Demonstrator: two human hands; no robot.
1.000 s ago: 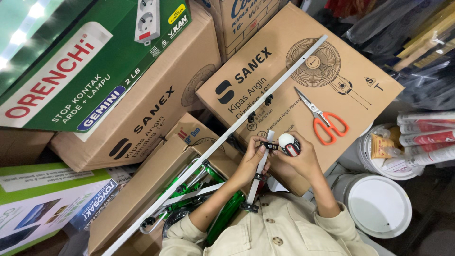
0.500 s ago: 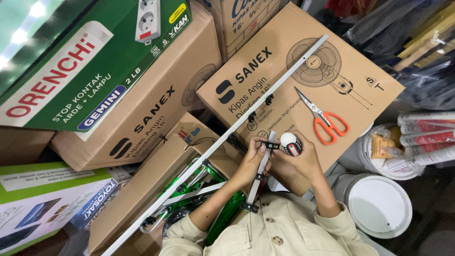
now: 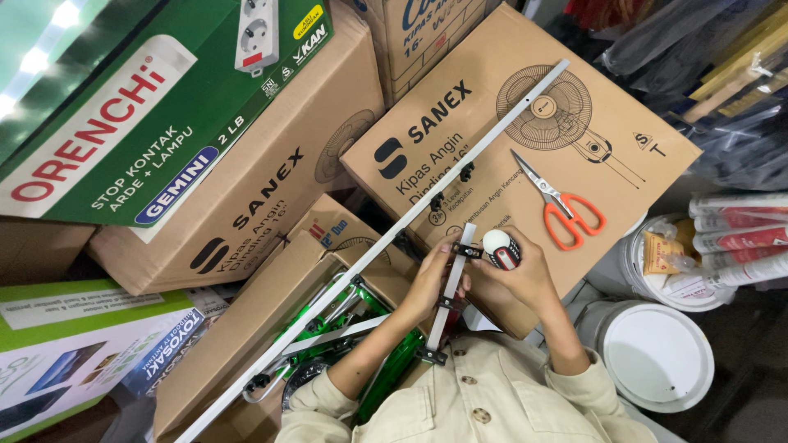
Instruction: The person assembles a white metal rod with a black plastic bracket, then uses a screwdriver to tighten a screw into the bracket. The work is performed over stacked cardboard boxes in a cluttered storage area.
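Note:
My left hand grips a short white metal strip with black clips, held upright in front of my chest. My right hand is closed around a screwdriver handle with a white round end and a red and black grip, its tip set against the top clip of the strip. A long white metal rail with black clips runs diagonally from the lower left across the boxes, just beyond my hands. Orange-handled scissors lie on the cardboard fan box above my right hand.
Stacked cardboard boxes and a green box fill the left. An open box below holds green and metal parts. White buckets stand at the right, one holding packets; sealant tubes lie beyond.

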